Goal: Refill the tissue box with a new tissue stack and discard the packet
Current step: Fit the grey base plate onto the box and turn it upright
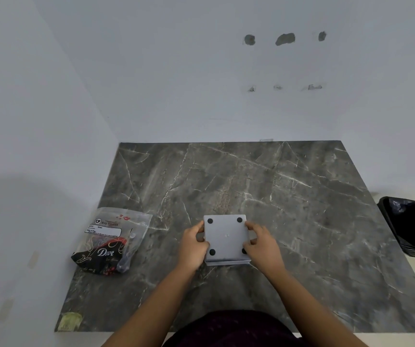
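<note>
A square grey tissue box (226, 237) lies upside down on the dark marble table (301, 221), its base with round black feet facing up. My left hand (194, 246) grips its left side and my right hand (260, 245) grips its right side. A narrow grey lip shows along the box's near edge. A tissue packet (112, 240), clear plastic with black and red print, lies flat at the table's left edge, well apart from both hands.
A black bin (411, 226) lined with a dark bag stands off the table's right edge. White walls close in the table at the back and left. A greenish stain (71, 320) marks the near left corner.
</note>
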